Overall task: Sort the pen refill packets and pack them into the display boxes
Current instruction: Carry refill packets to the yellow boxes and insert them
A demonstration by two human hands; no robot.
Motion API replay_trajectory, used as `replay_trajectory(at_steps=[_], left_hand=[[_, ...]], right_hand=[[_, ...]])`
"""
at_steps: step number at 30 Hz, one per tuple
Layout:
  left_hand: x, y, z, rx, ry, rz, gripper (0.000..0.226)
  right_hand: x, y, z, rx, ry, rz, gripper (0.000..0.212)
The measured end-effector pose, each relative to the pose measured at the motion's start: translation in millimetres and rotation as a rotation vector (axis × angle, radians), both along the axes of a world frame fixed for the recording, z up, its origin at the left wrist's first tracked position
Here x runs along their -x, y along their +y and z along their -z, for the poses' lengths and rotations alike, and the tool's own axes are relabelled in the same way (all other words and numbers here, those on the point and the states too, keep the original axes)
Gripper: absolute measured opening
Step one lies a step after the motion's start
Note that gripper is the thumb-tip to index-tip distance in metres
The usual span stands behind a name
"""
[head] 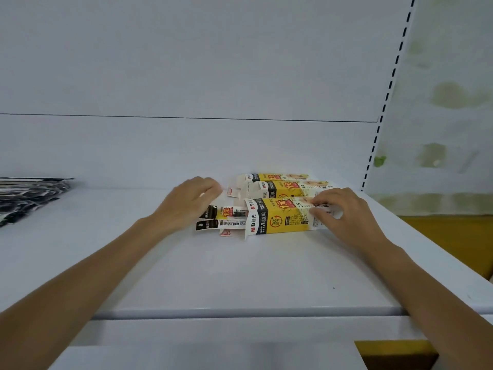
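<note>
3 yellow card boxes [288,186]; 2 flat packets [226,212] poke from the near box [280,217]. My right hand [352,217] grips it; left hand [189,201] blurred, grip unclear

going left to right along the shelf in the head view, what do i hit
stack of black-and-white packets, left hand, refill packets sticking out, front yellow display box, right hand, slotted upright

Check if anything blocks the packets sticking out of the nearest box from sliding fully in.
Nothing visible does. The packets poke from the open left end of the nearest display box. The left hand hovers by them; the right hand holds the box's other end. Its inside is hidden.
</note>
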State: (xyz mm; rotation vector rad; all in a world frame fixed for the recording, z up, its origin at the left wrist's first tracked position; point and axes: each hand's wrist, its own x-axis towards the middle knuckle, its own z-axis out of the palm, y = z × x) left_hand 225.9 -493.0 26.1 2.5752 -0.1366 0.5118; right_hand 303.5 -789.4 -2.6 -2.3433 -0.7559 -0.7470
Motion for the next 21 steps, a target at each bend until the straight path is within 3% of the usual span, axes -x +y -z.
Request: replay_trajectory(at_steps=[3, 7, 9, 12, 16, 19, 21], left_hand=[[10.2, 23.4, 1.3, 0.02, 0.129, -0.159, 0.03], [13.7, 26.5, 7.6, 0.235, 0.22, -0.204, 0.021], [12.8, 17.8, 9.6, 0.249, 0.18, -0.155, 0.015], [10.3, -6.4, 13.2, 0.17, 0.082, -0.017, 0.016], [5.5, -37.9, 17.8, 0.093, 0.147, 0.156, 0.03], [3.0, -31.3, 20.5, 0.196, 0.037, 0.087, 0.035], [5.5, -17.9, 21.3, 0.205, -0.06, 0.014, 0.025]], right_hand=[[0.5, 0.6, -1.9, -0.015, 0.001, 0.016, 0.014], [1.3, 1.3, -2.0, -0.019, 0.015, 0.008, 0.013], [1.5, 1.6, -1.8, -0.02, 0.016, -0.001, 0.014], [1.8, 0.9, -1.7, -0.019, 0.026, -0.001, 0.015], [3.2, 0.1, -2.0, -0.022, 0.059, 0.001, 0.016], [4.4, -0.4, -2.3, -0.03, 0.058, 0.005, 0.015], [4.4, -0.5, -2.7, -0.025, 0.051, 0.007, 0.015]])
